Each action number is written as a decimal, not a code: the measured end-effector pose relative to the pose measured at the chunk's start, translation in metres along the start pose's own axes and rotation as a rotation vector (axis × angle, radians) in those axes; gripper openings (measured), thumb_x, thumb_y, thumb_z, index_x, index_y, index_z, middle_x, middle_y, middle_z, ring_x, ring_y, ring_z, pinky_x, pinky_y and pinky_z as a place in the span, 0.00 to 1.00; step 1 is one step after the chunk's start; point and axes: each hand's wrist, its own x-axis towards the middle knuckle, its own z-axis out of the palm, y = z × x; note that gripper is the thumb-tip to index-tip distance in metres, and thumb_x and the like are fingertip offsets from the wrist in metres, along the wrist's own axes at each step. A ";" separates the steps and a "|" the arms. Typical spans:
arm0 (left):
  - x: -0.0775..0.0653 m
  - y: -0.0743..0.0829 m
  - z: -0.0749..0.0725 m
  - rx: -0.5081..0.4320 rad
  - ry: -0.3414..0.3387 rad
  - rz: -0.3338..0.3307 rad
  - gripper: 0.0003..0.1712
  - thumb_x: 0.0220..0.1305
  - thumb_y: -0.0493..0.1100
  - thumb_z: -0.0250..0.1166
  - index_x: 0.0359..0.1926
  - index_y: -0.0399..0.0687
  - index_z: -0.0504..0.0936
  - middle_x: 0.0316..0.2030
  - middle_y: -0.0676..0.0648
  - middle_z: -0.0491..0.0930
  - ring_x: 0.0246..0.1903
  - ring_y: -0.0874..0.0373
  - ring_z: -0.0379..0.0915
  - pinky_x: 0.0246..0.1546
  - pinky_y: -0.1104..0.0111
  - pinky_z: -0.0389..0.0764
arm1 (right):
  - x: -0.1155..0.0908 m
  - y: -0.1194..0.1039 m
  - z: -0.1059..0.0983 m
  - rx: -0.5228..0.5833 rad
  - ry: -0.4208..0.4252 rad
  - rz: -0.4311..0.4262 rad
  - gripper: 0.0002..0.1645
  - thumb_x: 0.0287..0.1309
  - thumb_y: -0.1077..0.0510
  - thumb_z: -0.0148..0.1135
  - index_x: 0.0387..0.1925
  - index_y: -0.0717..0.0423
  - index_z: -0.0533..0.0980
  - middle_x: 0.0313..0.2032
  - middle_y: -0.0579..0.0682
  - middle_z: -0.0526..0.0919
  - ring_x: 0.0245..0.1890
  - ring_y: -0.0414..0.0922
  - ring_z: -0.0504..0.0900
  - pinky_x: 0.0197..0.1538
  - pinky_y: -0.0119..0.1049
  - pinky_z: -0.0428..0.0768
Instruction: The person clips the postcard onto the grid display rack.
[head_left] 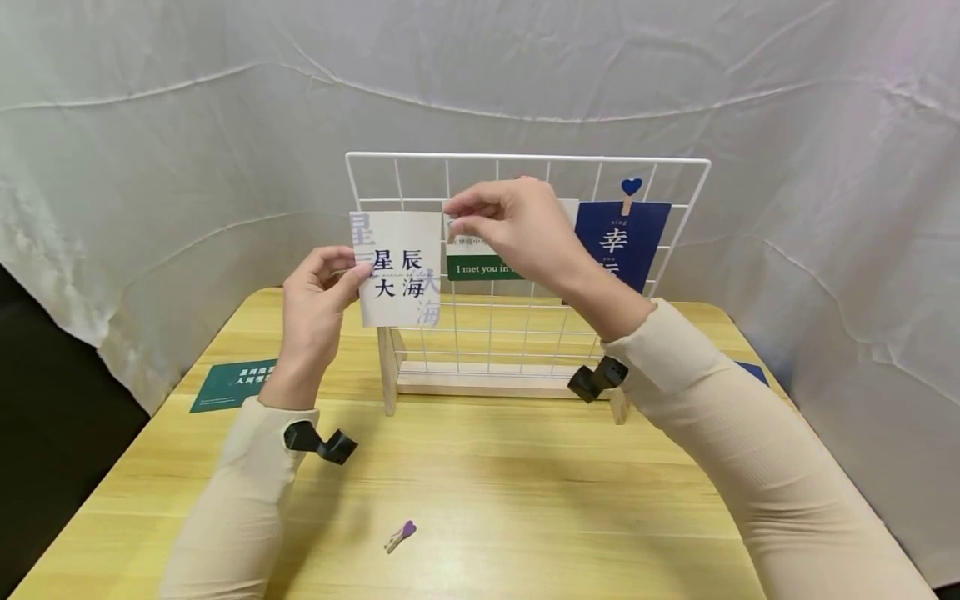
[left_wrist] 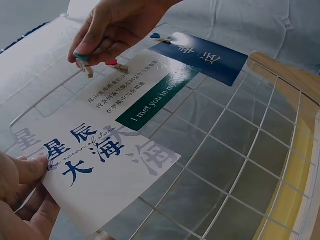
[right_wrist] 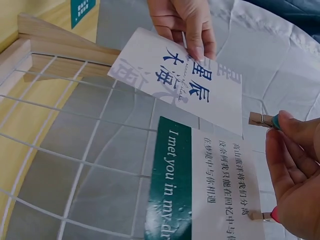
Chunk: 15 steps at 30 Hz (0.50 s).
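My left hand (head_left: pixel 309 304) pinches the left edge of a white card (head_left: pixel 401 242) with blue characters. It holds the card upright in front of the left part of a white wire grid rack (head_left: pixel 517 331). At the card's upper right, my right hand (head_left: pixel 521 229) pinches a small wooden clothespin (right_wrist: pixel 261 119) by its teal end. In the right wrist view the clothespin's tip is apart from the card. A white-and-green card (left_wrist: pixel 150 85) hangs on the grid beside it, under a clothespin with a red end (left_wrist: pixel 111 62). My right hand partly covers that card in the head view.
A dark blue card (head_left: pixel 637 225) hangs at the right under a blue-heart clothespin (head_left: pixel 630 190). A purple-heart clothespin (head_left: pixel 401 536) lies on the wooden table (head_left: pixel 480 475). The table also bears a green card (head_left: pixel 225 386) at left and a blue card (head_left: pixel 753 371) at right.
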 end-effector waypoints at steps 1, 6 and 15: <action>0.001 0.000 0.001 -0.010 0.008 0.000 0.11 0.61 0.34 0.68 0.45 0.41 0.81 0.40 0.43 0.82 0.37 0.53 0.76 0.41 0.71 0.82 | 0.003 -0.001 0.000 -0.006 0.008 0.004 0.11 0.60 0.60 0.67 0.44 0.56 0.84 0.38 0.46 0.87 0.37 0.38 0.85 0.43 0.29 0.81; 0.004 -0.001 0.007 -0.041 0.044 -0.007 0.10 0.61 0.33 0.68 0.44 0.42 0.82 0.40 0.43 0.82 0.36 0.53 0.75 0.42 0.70 0.82 | 0.013 -0.005 0.001 -0.053 0.040 0.029 0.10 0.59 0.58 0.68 0.44 0.53 0.84 0.37 0.42 0.87 0.36 0.34 0.84 0.45 0.27 0.79; 0.007 -0.003 0.015 -0.082 0.082 0.017 0.10 0.60 0.32 0.68 0.43 0.42 0.83 0.39 0.43 0.83 0.36 0.53 0.76 0.41 0.69 0.83 | 0.027 -0.015 0.001 -0.136 0.099 0.054 0.07 0.59 0.56 0.69 0.40 0.49 0.85 0.35 0.40 0.88 0.35 0.30 0.83 0.46 0.23 0.77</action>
